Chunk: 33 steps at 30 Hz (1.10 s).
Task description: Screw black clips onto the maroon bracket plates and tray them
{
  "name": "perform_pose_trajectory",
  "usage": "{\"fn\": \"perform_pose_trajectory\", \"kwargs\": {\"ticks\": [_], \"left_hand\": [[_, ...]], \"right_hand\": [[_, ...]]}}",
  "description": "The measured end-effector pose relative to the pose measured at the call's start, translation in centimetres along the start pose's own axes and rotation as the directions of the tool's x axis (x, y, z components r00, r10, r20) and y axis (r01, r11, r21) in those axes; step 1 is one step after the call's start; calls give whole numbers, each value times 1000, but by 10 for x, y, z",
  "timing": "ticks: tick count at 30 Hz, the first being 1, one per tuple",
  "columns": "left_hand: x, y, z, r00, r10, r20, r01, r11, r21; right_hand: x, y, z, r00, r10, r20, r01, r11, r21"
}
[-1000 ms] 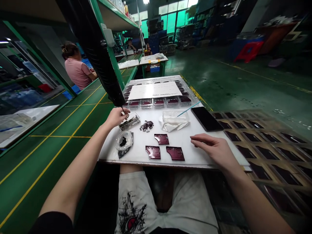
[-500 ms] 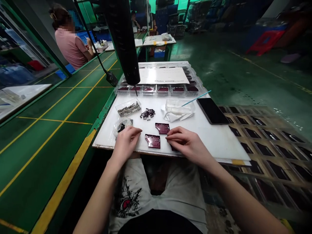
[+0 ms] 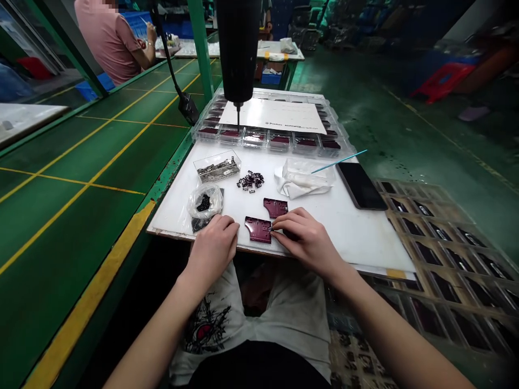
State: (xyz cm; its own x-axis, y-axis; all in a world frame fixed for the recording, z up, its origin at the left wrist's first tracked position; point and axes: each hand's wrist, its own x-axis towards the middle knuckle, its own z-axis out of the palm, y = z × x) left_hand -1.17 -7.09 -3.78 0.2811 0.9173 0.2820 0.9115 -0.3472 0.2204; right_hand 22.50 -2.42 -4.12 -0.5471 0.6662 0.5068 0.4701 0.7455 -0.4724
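Observation:
A glossy maroon plastic panel (image 3: pixel 258 230) with a notched corner lies flat on the white board (image 3: pixel 344 229). At its right edge, the thumb and fingertips of my right hand (image 3: pixel 306 237) are drawn together; whatever is between them is too small to make out. A second maroon panel (image 3: pixel 275 207) lies just behind, partly covered by that hand. My left hand (image 3: pixel 214 240) rests by the front edge, left of the panels, its fingers curled closed and their contents hidden. Close behind it sits a clear plastic bag (image 3: pixel 217 200) with small black pieces (image 3: pixel 203 202).
Small dark metal clips (image 3: pixel 250 181) lie in a pile beside a clear box (image 3: pixel 219 167) of metal parts. An electric screwdriver (image 3: pixel 238 59) hangs over a tray (image 3: pixel 255 138) of panels. White cloth (image 3: pixel 304 183), a blue stick (image 3: pixel 339 161) and a phone (image 3: pixel 360 186) are to the right.
My right hand has moved left to the edge of the front panel. My left hand's fingers have curled in more. The view has shifted slightly, and the screwdriver hangs more upright.

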Motion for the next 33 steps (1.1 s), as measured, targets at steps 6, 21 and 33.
{"fn": "perform_pose_trajectory", "kwargs": {"ticks": [6, 21, 33], "left_hand": [[16, -1, -8, 991, -92, 99, 97, 994, -50], [43, -1, 26, 939, 321, -126, -339, 794, -504], [41, 1, 32, 935, 320, -153, -354, 814, -461]], "right_hand": [[0, 1, 3, 1000, -3, -8, 3, 1000, -5], [-2, -2, 7, 998, -56, -14, 56, 998, -36], [-3, 4, 9, 996, -86, -10, 86, 995, -41]]}}
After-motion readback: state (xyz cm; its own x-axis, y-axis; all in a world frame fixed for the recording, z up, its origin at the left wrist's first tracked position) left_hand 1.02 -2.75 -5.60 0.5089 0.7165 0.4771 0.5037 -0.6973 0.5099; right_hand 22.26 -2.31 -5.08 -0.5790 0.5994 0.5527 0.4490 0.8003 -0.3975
